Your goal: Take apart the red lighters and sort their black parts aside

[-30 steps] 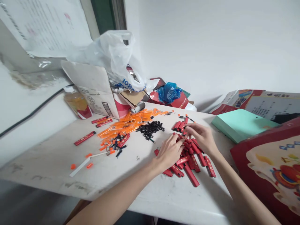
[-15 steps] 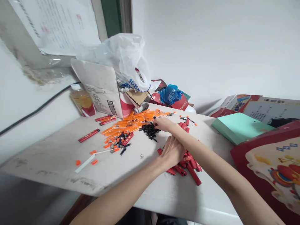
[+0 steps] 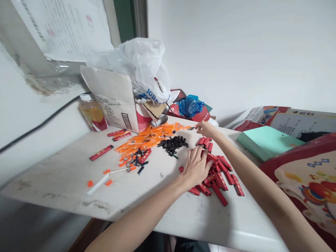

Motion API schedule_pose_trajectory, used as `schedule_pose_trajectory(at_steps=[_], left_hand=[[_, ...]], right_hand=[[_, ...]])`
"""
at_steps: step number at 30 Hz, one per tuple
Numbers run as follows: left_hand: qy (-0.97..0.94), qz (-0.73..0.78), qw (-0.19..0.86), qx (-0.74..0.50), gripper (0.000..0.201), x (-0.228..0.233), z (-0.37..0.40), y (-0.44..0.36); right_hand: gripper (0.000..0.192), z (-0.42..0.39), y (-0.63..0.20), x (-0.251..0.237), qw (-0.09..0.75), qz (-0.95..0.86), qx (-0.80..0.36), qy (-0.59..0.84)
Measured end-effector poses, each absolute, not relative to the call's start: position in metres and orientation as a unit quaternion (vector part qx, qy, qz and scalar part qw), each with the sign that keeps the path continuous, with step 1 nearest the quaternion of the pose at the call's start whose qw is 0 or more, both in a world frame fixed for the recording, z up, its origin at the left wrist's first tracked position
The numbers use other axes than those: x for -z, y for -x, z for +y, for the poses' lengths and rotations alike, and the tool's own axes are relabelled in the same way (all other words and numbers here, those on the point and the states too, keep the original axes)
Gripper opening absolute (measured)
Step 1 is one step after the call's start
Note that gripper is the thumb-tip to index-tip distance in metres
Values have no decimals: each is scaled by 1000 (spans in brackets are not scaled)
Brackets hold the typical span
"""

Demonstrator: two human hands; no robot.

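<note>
Below, left hand (image 3: 195,166) rests spread fingers on the red sleeves (image 3: 220,173), steadying them; right hand (image 3: 207,128) pinches a small part beyond, too small to identify.

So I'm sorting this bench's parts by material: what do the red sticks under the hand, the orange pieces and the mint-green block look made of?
The red sticks under the left hand look like printed card or plastic sleeves: flat sides, pale lettering. The orange pieces look like translucent plastic, since light glows through them. The mint-green block looks like stacked matte paper, though its edge is too blurred to be sure.
</note>
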State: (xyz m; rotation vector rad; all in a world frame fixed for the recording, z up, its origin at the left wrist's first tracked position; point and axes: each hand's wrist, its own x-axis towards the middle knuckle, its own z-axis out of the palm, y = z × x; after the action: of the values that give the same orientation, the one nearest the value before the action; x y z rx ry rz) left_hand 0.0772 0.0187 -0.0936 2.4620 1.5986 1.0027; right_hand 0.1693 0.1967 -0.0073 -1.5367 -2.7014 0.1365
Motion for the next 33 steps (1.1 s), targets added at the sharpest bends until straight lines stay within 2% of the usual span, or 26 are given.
schedule_pose_trajectory(at_steps=[6, 12, 19, 25, 29, 33], left_hand=[[-775, 540, 32, -328, 48, 91, 22, -74], [-747, 572, 30, -337, 45, 81, 35, -59], [-735, 583, 29, -346, 43, 84, 41, -54], [-740, 568, 36, -358, 40, 82, 42, -53], [-748, 513, 59, -417, 41, 75, 37, -54], [-751, 448, 78, -479, 55, 67, 29, -55]], right_hand=[[31, 197, -238, 40, -24, -799, -81, 595], [38, 181, -263, 76, 36, -774, -119, 621], [31, 168, -285, 95, 109, -751, -142, 635], [36, 150, -299, 84, 216, -760, -168, 589], [52, 116, -290, 65, 289, -783, -206, 511], [39, 75, -265, 53, 383, -805, -212, 401]])
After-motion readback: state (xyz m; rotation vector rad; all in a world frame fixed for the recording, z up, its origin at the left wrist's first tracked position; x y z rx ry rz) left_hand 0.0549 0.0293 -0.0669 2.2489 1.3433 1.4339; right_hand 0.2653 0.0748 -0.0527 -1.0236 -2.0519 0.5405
